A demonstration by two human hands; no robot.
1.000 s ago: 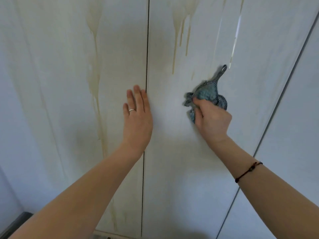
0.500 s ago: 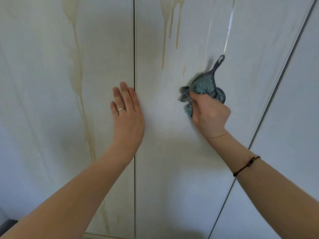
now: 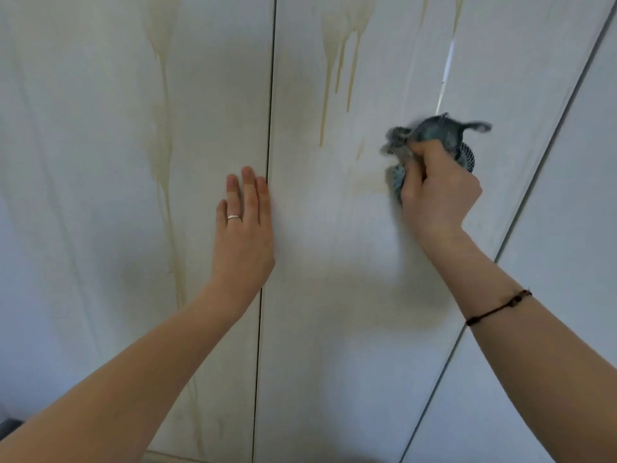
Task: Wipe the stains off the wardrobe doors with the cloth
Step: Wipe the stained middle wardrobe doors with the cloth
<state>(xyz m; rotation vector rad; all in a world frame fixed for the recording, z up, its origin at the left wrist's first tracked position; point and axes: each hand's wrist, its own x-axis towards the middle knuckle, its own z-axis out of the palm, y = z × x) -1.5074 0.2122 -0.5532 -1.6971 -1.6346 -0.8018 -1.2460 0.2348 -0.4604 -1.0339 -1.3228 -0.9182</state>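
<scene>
White wardrobe doors fill the view. The middle door (image 3: pixel 334 295) carries yellowish drip stains (image 3: pixel 337 61) near its top and a faint smear (image 3: pixel 364 182) lower down. A long drip stain (image 3: pixel 163 155) runs down the left door (image 3: pixel 83 195). My right hand (image 3: pixel 437 195) is closed on a crumpled blue-grey cloth (image 3: pixel 434 132) and presses it against the middle door, just right of the smear. My left hand (image 3: pixel 243 228) lies flat with fingers together on the left door, beside the gap (image 3: pixel 267 145) between the doors; it wears a ring.
A third door (image 3: pixel 567 228) stands to the right, beyond a slanted gap. A bright streak (image 3: pixel 445 75) of reflected light runs down above the cloth. A dark bit of floor (image 3: pixel 10 424) shows at the bottom left.
My right hand has moved the cloth to the right across the middle door, and the cloth's tail has swung from upward to sideways. My left hand stays flat on the door.
</scene>
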